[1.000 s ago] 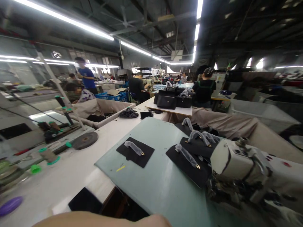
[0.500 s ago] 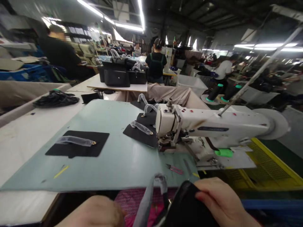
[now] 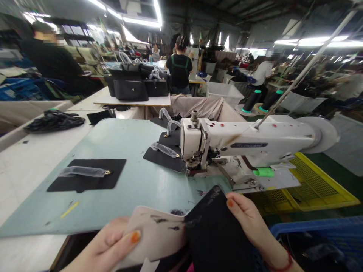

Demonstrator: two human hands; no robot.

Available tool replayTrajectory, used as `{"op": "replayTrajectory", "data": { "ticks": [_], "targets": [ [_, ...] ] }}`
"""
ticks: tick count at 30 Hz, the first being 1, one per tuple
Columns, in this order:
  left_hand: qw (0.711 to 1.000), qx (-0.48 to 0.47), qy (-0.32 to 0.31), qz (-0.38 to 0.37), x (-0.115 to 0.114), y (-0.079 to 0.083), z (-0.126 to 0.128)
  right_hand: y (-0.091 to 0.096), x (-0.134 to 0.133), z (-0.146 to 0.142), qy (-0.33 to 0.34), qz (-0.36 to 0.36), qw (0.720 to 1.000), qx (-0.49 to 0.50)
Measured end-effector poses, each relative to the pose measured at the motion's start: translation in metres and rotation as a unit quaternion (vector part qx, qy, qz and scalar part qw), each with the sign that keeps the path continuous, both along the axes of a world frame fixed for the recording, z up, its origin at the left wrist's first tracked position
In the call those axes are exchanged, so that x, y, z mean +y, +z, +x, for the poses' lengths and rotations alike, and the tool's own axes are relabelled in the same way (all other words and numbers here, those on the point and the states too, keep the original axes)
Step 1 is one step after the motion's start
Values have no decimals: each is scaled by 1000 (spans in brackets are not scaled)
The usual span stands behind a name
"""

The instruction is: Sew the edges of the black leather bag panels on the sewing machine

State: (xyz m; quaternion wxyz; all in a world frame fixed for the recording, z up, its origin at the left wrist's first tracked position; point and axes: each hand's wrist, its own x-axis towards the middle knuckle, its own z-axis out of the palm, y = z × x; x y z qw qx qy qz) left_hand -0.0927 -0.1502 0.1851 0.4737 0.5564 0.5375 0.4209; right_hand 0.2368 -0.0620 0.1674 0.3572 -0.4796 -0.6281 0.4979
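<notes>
In the front middle of the view, my left hand (image 3: pixel 112 241) pinches a beige panel (image 3: pixel 159 232) with dark smudges, its thumb on top. My right hand (image 3: pixel 251 221) grips the upper right edge of a black leather-like panel (image 3: pixel 218 232). The two panels meet near the middle; whether they are one piece is unclear. Their lower parts run out of view. Just beyond stands the white sewing machine (image 3: pixel 244 138), apart from my hands. Small thread snips (image 3: pixel 201 192) are partly covered by the black panel.
On the green mat (image 3: pixel 136 185) lies a black flap (image 3: pixel 85 183) with a plastic-wrapped handle. Several similar flaps (image 3: pixel 166 156) lie left of the machine head. Black bags (image 3: pixel 132 88) stand behind. A yellow crate (image 3: pixel 320 185) and blue crate (image 3: pixel 309 226) are at right. People work farther back.
Both hands have risen into fuller view, lifting the black panel higher over the mat edge. The beige panel now shows in my left hand; the wrapped handle in front is out of sight.
</notes>
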Motion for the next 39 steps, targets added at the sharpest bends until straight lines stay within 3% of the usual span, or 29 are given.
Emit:
{"op": "replayTrajectory", "data": {
  "ticks": [3, 6, 8, 10, 13, 18, 23, 30, 39],
  "targets": [
    [983, -106, 37, -143, 8, -3, 9, 1, 8, -21, 33, -31, 993, 106],
    [952, -188, 98, -220, 17, -4, 13, 4, 19, -47, 147, 49, 986, 54],
    [941, -214, 98, -245, 21, -5, 10, 2, 24, -61, 212, 82, 974, 6],
    [938, -221, 74, -256, 24, -9, 6, -3, 25, -69, 236, 74, 969, -9],
    [944, -229, 61, -229, 23, -19, -2, -13, 21, -72, 223, 35, 974, -3],
    [971, -175, 123, -110, 12, -34, -10, -18, 13, -71, 164, 23, 986, -11],
    [974, -127, 127, -138, 3, -28, -13, -15, 10, -67, 147, 53, 987, -24],
    [989, 74, 125, -14, 2, -23, 6, -18, 4, -62, 180, 92, 979, -3],
    [982, 110, 148, 42, -5, -36, 17, -9, -3, -72, 203, 134, 969, -35]
  ]
}}
